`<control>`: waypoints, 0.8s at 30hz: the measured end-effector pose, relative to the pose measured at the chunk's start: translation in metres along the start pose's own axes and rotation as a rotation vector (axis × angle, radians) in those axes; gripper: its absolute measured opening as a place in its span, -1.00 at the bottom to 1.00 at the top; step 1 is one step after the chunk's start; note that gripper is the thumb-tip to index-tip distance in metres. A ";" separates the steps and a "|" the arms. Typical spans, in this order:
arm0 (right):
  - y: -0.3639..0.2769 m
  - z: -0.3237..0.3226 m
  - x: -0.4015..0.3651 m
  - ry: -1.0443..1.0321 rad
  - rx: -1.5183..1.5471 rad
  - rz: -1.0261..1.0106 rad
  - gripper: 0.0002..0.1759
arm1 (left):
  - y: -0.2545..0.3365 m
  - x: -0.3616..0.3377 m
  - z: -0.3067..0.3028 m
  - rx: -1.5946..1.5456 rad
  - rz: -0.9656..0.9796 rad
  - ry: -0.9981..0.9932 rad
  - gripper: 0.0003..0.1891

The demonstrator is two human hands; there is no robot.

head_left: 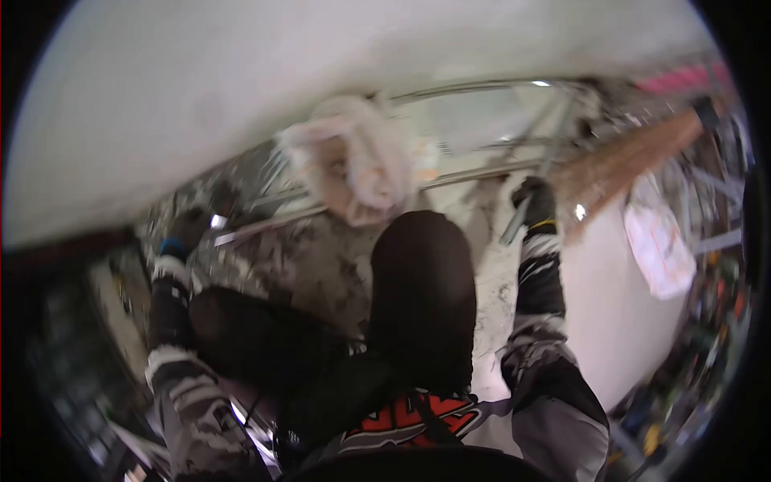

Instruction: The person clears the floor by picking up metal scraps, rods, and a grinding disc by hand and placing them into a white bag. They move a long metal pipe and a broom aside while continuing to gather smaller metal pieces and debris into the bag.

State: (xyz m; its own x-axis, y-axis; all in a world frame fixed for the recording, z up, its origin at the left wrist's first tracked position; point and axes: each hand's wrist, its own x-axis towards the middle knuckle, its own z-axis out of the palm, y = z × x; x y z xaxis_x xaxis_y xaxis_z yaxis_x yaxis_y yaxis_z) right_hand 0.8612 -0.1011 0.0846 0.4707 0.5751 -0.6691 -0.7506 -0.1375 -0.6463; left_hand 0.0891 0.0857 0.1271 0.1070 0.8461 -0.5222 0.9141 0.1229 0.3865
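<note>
My right hand, in a dark glove, is closed around a grey metal bar. The bar slants up and away from the hand. My left hand, with a blue band at the wrist, is low at the left beside the end of a long metal rail. Its fingers are blurred, and a small shiny spot shows just past them. Between the hands, a crumpled whitish woven sack lies over the rails, in front of my raised knee.
A white wall runs along the far side. Brown wooden board leans at the right, near a white bag with orange marks. Mixed small items lie lower right. The floor is stained and littered.
</note>
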 end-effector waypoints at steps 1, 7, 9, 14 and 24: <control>-0.004 0.000 0.035 -0.136 -0.102 -0.102 -0.79 | -0.009 -0.012 0.001 -0.002 -0.054 0.008 -0.55; -0.032 0.049 0.155 -0.035 -1.480 -0.726 -0.87 | -0.014 -0.090 0.005 -0.136 -0.157 0.049 -0.53; -0.043 0.071 0.142 -0.137 -1.796 -0.851 -0.89 | -0.026 -0.108 0.012 -0.244 -0.222 0.077 -0.54; -0.039 0.103 0.150 -0.067 -1.872 -0.842 -0.69 | -0.068 -0.135 0.028 -0.242 -0.143 0.040 -0.60; 0.073 0.056 0.127 -0.062 -1.772 -0.510 -0.64 | -0.031 -0.114 0.011 -0.380 -0.286 -0.005 -0.66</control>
State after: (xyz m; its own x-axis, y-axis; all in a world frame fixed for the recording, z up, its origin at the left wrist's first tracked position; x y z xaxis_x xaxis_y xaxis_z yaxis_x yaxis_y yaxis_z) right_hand 0.8404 0.0072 -0.0272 0.4219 0.8477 -0.3216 0.7701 -0.5222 -0.3664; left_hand 0.0531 -0.0207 0.1664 -0.1252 0.7483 -0.6514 0.6996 0.5321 0.4769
